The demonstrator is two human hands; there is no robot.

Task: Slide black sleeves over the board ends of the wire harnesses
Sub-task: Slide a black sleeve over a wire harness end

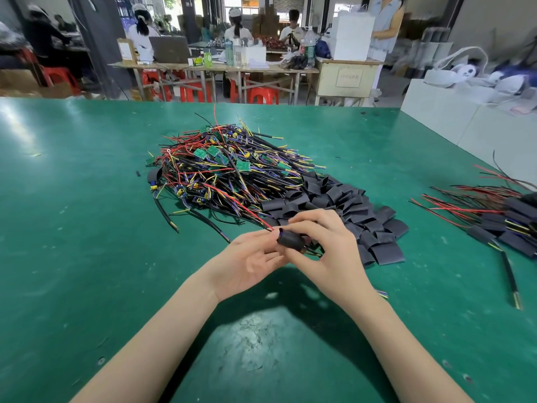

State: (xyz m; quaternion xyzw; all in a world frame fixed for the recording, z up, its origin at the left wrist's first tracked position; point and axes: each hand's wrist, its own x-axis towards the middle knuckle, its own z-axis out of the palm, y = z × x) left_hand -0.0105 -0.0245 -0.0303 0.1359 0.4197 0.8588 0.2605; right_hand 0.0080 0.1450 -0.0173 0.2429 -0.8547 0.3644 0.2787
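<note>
Mid-batch, by the look of it. Finished pile (511, 219) at far right of the green surface (72, 228): harnesses with black sleeves already on, red wires trailing left. Unsleeved heap (220, 173) at centre, far larger: tangled red, black, yellow and purple leads, small green boards showing bare. Most of the work judged still ahead.

Loose sleeves (348, 216) stacked between heap and hands: flat matte black tube pieces, cut short, creased at the edges, soft-looking.

One sleeve in hand (289, 238), puffed open to a round mouth, held above the surface just before the stack. Right hand (328, 254) clamped on it, fingers curled over the top. Left hand (250, 257) palm-up, fingers relaxed and apart, fingertips meeting the sleeve mouth where a red wire (247, 207) enters. Board inside hidden; seating depth impossible to tell.

Surface scuffed and dull near the bottom edge.
</note>
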